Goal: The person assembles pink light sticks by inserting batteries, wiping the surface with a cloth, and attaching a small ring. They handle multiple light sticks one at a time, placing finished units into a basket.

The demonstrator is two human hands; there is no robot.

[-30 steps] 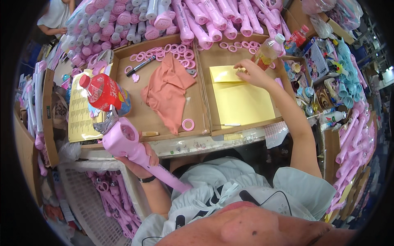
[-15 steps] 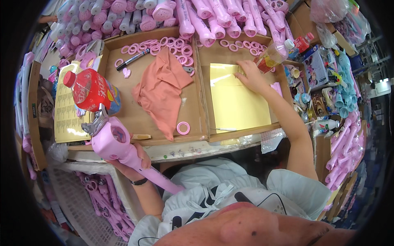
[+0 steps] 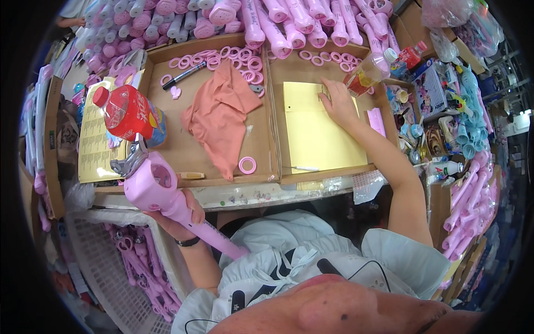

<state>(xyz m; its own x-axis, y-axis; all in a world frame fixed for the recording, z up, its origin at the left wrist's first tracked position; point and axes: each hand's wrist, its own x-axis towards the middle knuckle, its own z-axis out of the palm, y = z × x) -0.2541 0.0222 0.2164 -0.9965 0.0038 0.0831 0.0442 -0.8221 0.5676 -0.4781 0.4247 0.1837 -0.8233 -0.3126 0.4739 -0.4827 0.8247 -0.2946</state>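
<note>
My left hand (image 3: pixel 177 218) is wrapped around a long pink plastic toy handle (image 3: pixel 151 186) with a wide hollow head. A silver metal clamp (image 3: pixel 131 161) sits at the top of that head, close to a red-capped bottle (image 3: pixel 129 114). The handle slants down toward my lap. On the right, my right hand (image 3: pixel 340 103) rests at the upper edge of a yellow sheet (image 3: pixel 322 139), thumb and index finger apart. Small dark marks show between those fingertips; I cannot make out what they are. A thin white-handled tool (image 3: pixel 305 168) lies across the sheet's lower edge.
A salmon cloth (image 3: pixel 222 119), a marker (image 3: pixel 183 75) and several pink rings (image 3: pixel 247 165) lie in the left cardboard tray (image 3: pixel 261 167). Pink handles (image 3: pixel 303 19) are piled behind. A yellowish bottle (image 3: pixel 367 72) stands beside my right hand. A white basket (image 3: pixel 100 250) holds pink parts at lower left.
The whole view has shifted slightly. Glare on the upper part of the yellow sheet has faded. Both hands keep nearly the same places, the left with the pink handle.
</note>
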